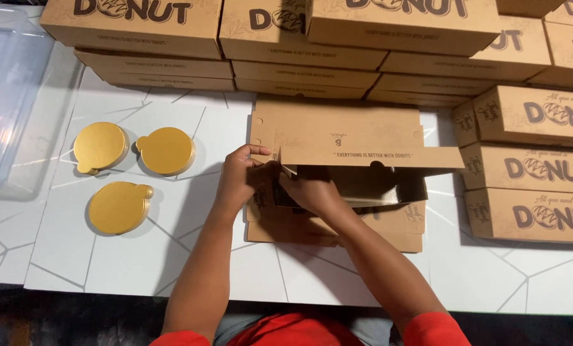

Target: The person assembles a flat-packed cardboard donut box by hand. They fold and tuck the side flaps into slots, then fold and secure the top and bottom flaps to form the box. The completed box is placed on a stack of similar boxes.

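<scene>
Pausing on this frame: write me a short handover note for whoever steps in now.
Left hand pinches the left end flap of the half-folded brown box. Right hand is inside that corner, pressing the flap.
The box sits on a pile of flat blanks, lid open.
Done: finished boxes stacked behind and at right.
Left: this corner, and the blanks. Three stacks of gold discs lie untouched.

right hand (309, 192) fingertips: hidden inside box (353, 150) | clear bin (7, 96): cut off

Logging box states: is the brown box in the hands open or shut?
Open: the brown box shows its dark inside, lid flap raised; both hands work its left end.
</scene>
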